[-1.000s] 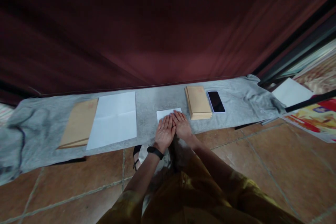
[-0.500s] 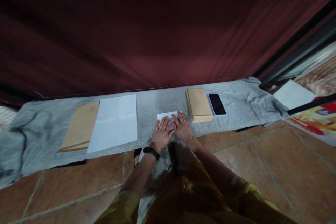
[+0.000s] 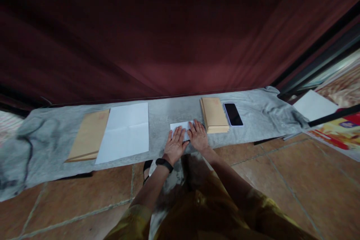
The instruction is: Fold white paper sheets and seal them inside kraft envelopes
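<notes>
A small folded piece of white paper (image 3: 180,124) lies on the grey cloth (image 3: 160,116), partly covered by both hands. My left hand (image 3: 174,145) rests flat on its left part, fingers stretched toward the far edge; a dark band sits on that wrist. Over the paper's right end lies my right hand (image 3: 198,137), palm down with fingers extended. The two thumbs are close together near the middle. Just right of my right hand is a stack of brown envelopes (image 3: 215,112). How the paper is folded underneath is hidden.
Left of the hands lie large white sheets (image 3: 126,131), overlapping brown envelopes (image 3: 90,133). A phone (image 3: 233,114) lies right of the envelope stack. Behind the narrow cloth-covered surface hangs a dark red curtain (image 3: 180,45). The tiled floor (image 3: 98,191) shows in front.
My right hand has shifted slightly right, and the thumbs are a little farther apart, showing more of the paper between the hands. The whole view has moved slightly.
</notes>
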Motion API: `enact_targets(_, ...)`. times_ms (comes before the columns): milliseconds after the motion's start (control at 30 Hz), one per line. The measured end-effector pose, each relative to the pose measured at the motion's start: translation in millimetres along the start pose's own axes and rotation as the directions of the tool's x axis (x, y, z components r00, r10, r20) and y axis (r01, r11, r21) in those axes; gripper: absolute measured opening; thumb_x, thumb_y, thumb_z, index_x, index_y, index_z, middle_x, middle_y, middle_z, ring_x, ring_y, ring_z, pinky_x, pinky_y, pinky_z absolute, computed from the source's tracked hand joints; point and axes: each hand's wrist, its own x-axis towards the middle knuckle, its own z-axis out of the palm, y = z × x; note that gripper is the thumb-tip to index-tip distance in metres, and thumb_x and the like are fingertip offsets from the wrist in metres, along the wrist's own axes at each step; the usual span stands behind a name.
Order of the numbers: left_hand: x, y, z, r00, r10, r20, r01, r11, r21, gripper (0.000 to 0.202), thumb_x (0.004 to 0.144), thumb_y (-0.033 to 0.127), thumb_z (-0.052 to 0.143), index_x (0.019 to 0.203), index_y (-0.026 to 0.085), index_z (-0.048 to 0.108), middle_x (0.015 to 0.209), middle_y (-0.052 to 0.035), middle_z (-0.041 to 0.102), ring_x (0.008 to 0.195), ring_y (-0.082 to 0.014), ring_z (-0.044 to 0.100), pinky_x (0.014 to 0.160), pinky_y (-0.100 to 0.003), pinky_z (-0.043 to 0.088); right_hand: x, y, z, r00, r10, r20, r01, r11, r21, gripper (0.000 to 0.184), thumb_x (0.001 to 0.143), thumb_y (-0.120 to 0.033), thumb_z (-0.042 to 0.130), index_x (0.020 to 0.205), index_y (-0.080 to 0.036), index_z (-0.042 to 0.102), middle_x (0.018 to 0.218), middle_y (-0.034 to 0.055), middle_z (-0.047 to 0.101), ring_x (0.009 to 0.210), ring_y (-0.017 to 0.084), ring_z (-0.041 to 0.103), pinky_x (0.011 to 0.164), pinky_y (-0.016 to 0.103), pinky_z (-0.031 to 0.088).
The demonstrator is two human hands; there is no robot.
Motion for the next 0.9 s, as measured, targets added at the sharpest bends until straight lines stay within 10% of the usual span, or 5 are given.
enact_targets(900, -42, -13, -1.5, 0.99, -0.121, -0.077, 0.121, 0.993, -0.006, 0.073, 0.101, 0.053, 0.032, 0.156, 0.005, 0.029, 0.161, -0.0213, 0.036, 0.152, -0.0313, 0.029, 0.123, -0.055, 0.027, -16, 7, 1, 0.996, 0.008, -0.09, -0.004, 0.999, 0.044, 0.056, 0.106, -0.04, 0.039, 0.152, -0.008, 0.043, 0.155, 0.0182, 0.046, 0.144, 0.032, 0.041, 0.116, 0.049, 0.034)
